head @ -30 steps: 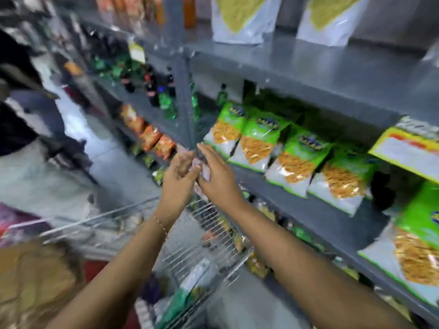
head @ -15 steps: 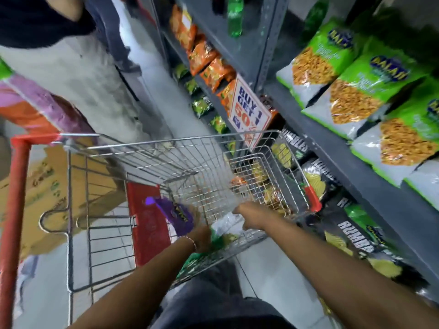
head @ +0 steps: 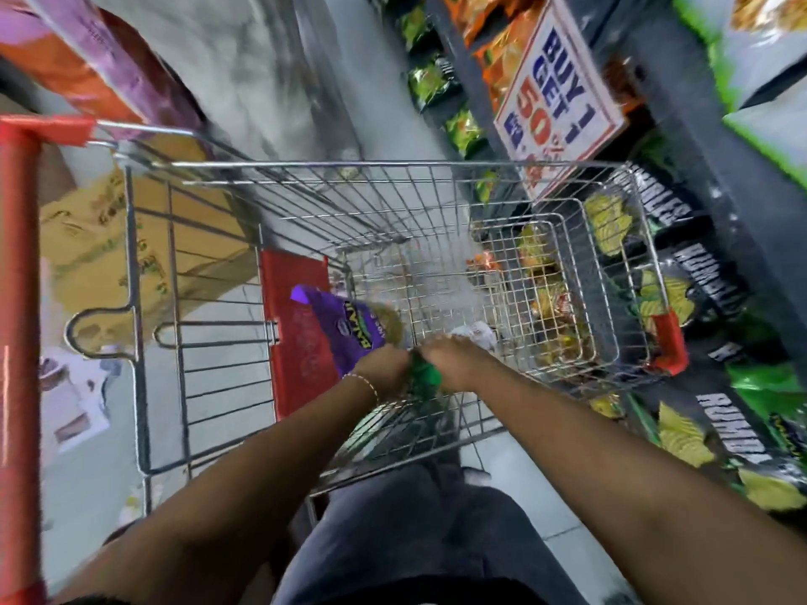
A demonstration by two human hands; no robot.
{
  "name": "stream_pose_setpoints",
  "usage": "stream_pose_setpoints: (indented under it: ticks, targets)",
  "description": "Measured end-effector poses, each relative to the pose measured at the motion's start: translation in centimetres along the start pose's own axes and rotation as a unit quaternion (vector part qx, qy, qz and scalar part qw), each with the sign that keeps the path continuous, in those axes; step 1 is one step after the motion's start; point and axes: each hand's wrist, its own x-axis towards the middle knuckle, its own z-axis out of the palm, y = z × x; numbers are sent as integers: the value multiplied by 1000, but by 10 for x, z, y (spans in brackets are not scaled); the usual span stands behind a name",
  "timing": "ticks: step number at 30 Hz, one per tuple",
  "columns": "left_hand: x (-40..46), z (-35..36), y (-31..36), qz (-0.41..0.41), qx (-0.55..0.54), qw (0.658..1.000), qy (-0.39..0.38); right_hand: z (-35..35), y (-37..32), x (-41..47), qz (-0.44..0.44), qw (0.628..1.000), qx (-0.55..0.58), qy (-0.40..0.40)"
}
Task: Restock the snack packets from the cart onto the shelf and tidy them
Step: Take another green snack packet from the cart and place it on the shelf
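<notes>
I look down into a wire shopping cart (head: 305, 168) with a red handle. Both hands are inside its near end. My left hand (head: 384, 373) and my right hand (head: 454, 360) are closed together on a green snack packet (head: 423, 379) that shows between them. A purple snack packet (head: 349, 329) lies against the cart's red flap just left of my left hand. A white packet (head: 476, 334) shows just beyond my right hand. The shelf (head: 681, 137) with green and black snack packets runs along the right.
A "Buy 1 Get 1 50%" sign (head: 554, 89) hangs off the shelf above the cart's far right corner. Black chip packets (head: 707, 290) fill the lower shelf. Cardboard boxes (head: 131, 242) lie on the floor to the left. My dark trouser leg (head: 415, 539) is under my arms.
My view dropped from the shelf to the cart. Both hands went from in front of the shelf down into the cart and closed together on the green packet.
</notes>
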Motion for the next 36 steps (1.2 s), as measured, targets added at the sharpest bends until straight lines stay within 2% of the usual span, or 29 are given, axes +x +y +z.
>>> stream_pose_setpoints:
  ticks: [2,6,8,9,10,11,13,15,16,17,20,21,22,25,27,29,34,36]
  targets:
    - [-1,-4,-1,20,-9,999,24,6,-2,10,3,1000,9,-1]
    - [-5,-22,2,75,-57,988,120,4,6,19,30,998,60,16]
    - [-5,-33,0,68,-150,971,172,-2,15,18,43,994,101,26]
    - [-3,-41,-2,42,-235,952,189,-6,21,15,48,991,120,37]
    - [-2,-47,-6,3,-344,918,195,-10,26,12,57,986,150,47]
    - [0,-56,-10,-34,-454,870,189,-14,33,8,72,978,185,61]
    - [4,-70,-23,-79,-622,758,182,-24,47,0,103,954,261,103]
    - [4,-82,-38,-97,-703,677,196,-35,61,-12,122,924,329,150]
    - [3,-86,-43,-94,-718,660,200,-42,65,-21,130,903,368,181]
    - [0,-87,-45,-84,-708,672,199,-49,69,-29,134,876,412,214]
    - [-8,-88,-35,-5,-587,795,152,-79,73,-54,123,797,507,304]
    - [-10,-90,-24,36,-555,821,129,-90,73,-65,106,773,531,331]
    - [-13,-97,-10,79,-550,824,109,-101,71,-77,85,747,552,359]
    - [-28,-135,41,199,-581,782,105,-141,60,-119,51,683,593,422]
    - [-42,-167,68,237,-609,744,139,-167,51,-153,27,648,604,463]
    - [-62,-203,93,274,-603,730,172,-194,42,-193,0,615,598,514]
    - [-118,-283,159,389,-564,703,193,-252,11,-301,-56,558,555,615]
    - [-149,-308,193,431,-544,691,201,-272,-3,-349,-72,556,524,641]
